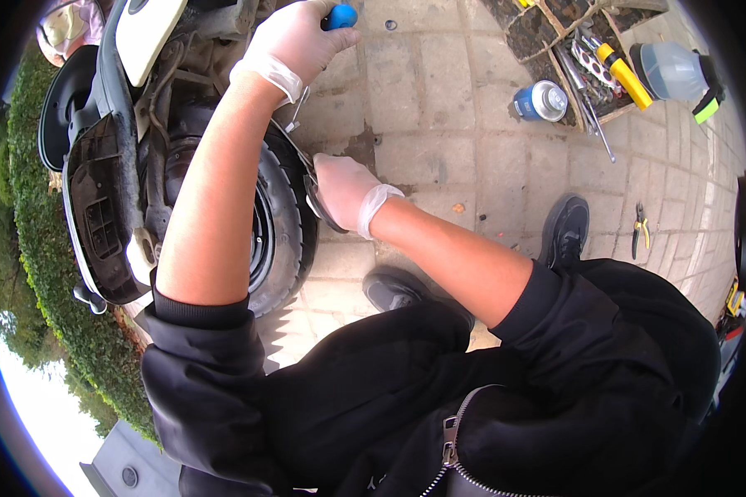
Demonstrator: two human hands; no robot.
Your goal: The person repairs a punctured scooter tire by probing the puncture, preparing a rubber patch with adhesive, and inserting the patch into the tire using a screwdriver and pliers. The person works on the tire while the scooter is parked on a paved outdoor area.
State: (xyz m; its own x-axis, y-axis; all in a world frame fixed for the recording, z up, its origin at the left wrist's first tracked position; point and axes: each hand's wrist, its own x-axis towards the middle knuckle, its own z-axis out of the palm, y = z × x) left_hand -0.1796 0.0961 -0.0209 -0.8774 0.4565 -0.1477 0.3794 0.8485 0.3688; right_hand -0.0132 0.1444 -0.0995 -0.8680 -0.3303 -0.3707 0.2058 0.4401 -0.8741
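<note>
Clad in a thin whitish glove, my left hand [294, 43] reaches far forward beside the scooter's underside [182, 74]. Its fingers close round a blue, round-ended handle [341, 16]; the rest of that object is hidden. My right hand [344, 190], gloved likewise, is nearer to me at the edge of the black tyre [288, 236]. It is closed on a tool with dark curved handles [330, 217], possibly pliers; the fingers cover most of it. A thin metal piece [298, 109] shows between the two hands, next to the tyre.
On the paving at far right stand a blue-and-silver can [541, 101] and an open toolbox [547, 70] with wrenches and a yellow-handled tool [624, 76]. A clear bottle [670, 69] is beside it. Yellow-and-black pliers [640, 230] lie right of my shoes. A hedge [66, 265] runs along the left.
</note>
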